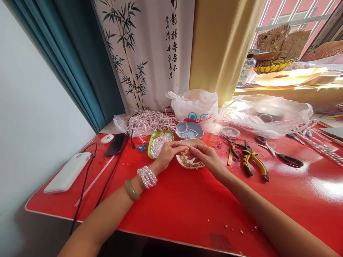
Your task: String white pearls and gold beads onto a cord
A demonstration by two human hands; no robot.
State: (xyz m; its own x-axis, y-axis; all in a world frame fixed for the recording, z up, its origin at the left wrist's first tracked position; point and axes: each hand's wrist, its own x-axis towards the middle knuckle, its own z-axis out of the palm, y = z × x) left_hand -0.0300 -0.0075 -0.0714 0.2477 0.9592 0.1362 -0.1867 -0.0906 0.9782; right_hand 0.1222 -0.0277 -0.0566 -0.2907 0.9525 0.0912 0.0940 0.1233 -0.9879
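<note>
My left hand (168, 154) and my right hand (205, 156) meet over a white dish (182, 162) that holds small gold beads (190, 164). The fingertips of both hands are pinched close together; what sits between them is too small to make out. Around my left wrist are several turns of pearl beads (147, 177) and a greenish bangle (132, 190). Left of the dish stands a green tray (149, 151) filled with pale pearl beads (160, 144). Behind the dish is a blue tray (197, 130) with a short beaded strand inside.
Pliers with yellow-black handles (254, 162), smaller pliers (232, 150) and scissors (281, 155) lie to the right. Heaped pearl strands (152, 121) and plastic bags (197, 103) line the back. A power bank (68, 172), a phone (116, 144) and cables occupy the left.
</note>
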